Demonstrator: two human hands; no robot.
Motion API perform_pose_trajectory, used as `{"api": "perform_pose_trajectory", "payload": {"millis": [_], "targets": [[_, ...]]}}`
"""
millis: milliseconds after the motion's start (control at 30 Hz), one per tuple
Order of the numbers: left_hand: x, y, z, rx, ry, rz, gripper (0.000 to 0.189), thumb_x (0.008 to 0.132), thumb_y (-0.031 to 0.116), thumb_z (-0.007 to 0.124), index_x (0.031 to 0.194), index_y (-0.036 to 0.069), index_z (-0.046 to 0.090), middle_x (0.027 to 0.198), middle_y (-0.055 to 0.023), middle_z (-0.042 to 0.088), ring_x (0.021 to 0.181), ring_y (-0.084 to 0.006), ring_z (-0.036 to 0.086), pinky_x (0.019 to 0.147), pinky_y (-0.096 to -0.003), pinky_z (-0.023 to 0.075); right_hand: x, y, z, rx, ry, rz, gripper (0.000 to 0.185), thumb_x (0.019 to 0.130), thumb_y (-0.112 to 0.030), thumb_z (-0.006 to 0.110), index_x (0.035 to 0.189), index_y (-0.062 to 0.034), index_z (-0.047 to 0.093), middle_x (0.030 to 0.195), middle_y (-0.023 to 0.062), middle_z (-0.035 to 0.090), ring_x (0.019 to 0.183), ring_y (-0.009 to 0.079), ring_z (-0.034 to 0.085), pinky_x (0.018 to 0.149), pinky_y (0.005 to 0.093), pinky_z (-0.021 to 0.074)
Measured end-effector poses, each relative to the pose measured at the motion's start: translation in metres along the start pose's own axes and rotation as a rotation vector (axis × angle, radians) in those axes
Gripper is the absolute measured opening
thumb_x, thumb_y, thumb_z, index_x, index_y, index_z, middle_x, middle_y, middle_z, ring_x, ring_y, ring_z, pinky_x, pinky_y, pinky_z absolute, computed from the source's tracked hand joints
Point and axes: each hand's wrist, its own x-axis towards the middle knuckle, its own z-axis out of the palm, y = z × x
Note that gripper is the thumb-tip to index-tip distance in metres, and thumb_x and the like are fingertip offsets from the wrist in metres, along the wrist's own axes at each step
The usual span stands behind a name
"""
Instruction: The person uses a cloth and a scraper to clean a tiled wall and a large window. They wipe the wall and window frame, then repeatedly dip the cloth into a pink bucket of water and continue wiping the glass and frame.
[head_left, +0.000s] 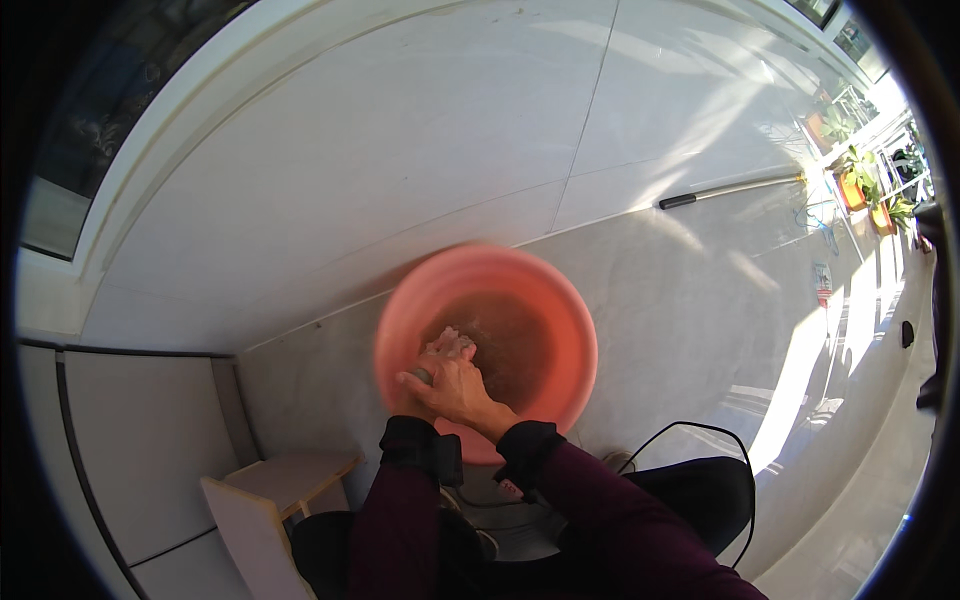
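A round pink-orange plastic basin (581, 349) stands on the floor before me, with murky brownish water (517, 352) in it. My right hand (457, 386) lies over the left one at the basin's near left side. Between its thumb and palm shows a small grey-green object (422, 375), too little of it visible to name. My left hand (411, 403) is mostly hidden under the right; its wrist shows at the rim. Just beyond the knuckles is a wet, pale pink, crumpled-looking shape (451, 342); whether it is cloth or lathered fingers I cannot tell.
A pale panelled wall (390, 150) runs right behind the basin. At lower left stands a small wooden stool (292, 480) near a grey cabinet (150, 442). A black-gripped pole (720, 193) lies along the wall, towards potted plants (855, 191). A black cable (705, 426) loops by my knee.
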Motion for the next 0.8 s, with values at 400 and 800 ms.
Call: {"api": "perform_pose_trajectory", "payload": {"millis": [400, 800], "targets": [[0.0, -0.005, 0.055, -0.064, 0.657, -0.56, 0.055, 0.112, 0.023, 0.057, 0.164, 0.017, 0.04, 0.166, -0.0131, 0.041, 0.151, -0.0356, 0.043, 0.114, -0.0734, 0.0403, 0.008, 0.143, -0.035, -0.26, 0.42, 0.201, 0.029, 0.101, -0.027, 0.073, 0.087, -0.0011, 0.069, 0.094, 0.0203, 0.071, 0.082, 0.042, 0.066, 0.078, 0.0531, 0.0549], [0.001, 0.008, -0.036, -0.222, 0.14, -0.387, 0.038, 0.115, 0.036, 0.048, 0.115, 0.005, 0.071, 0.089, -0.0058, 0.068, 0.076, -0.0191, 0.064, 0.064, -0.035, 0.0516, -0.003, 0.006, 0.0, 0.632, -0.325, 0.482, 0.027, 0.099, -0.026, 0.073, 0.088, -0.0017, 0.078, 0.091, 0.0126, 0.078, 0.084, 0.0221, 0.074, 0.077, 0.0378, 0.0579]]}}
